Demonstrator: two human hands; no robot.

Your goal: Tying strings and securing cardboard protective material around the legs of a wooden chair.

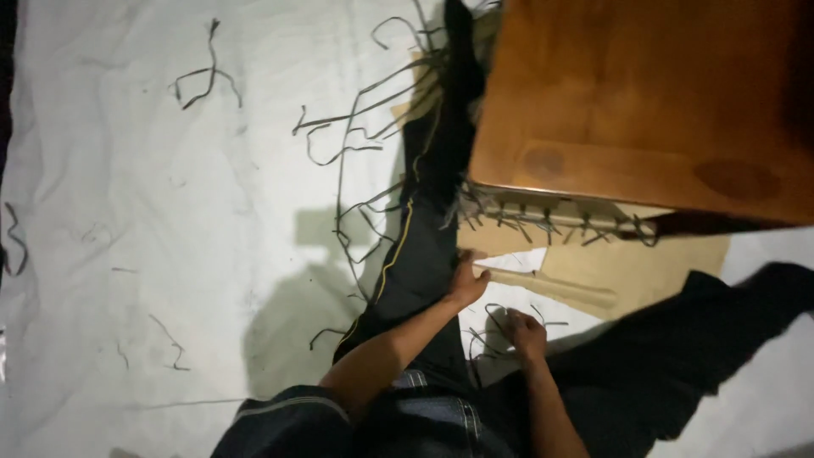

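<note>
Two bare hands worked low in the view, over a white sheet (170, 212) spread wide and creased across the floor. The left hand (467, 284) lay flat, fingers together and holding nothing, pressed on the edge of a long strip of black cloth (428, 229) that ran up from the person's lap toward the top of the view; one thin yellow line of stitching (394, 254) followed its left edge. The right hand (526, 333) rested just beside it, fingers curled down onto a small tangle of thin dark offcuts (496, 318); whether it pinched any of them could not be told. Between and beyond the two hands lay flat tan cardboard pieces (632, 271), at least two, one long and narrow, overlapping each other. One wooden piece of furniture (644, 93), brown and glossy, stood over the upper right, its lower edge fringed with more dark strips. A second mass of black fabric (678, 348) spread to the right of the right arm. Loose narrow strips (203, 80) lay scattered on the sheet, too many and too tangled to count exactly: one apart at upper left, a cluster near the cloth, a few small ones at lower left
</note>
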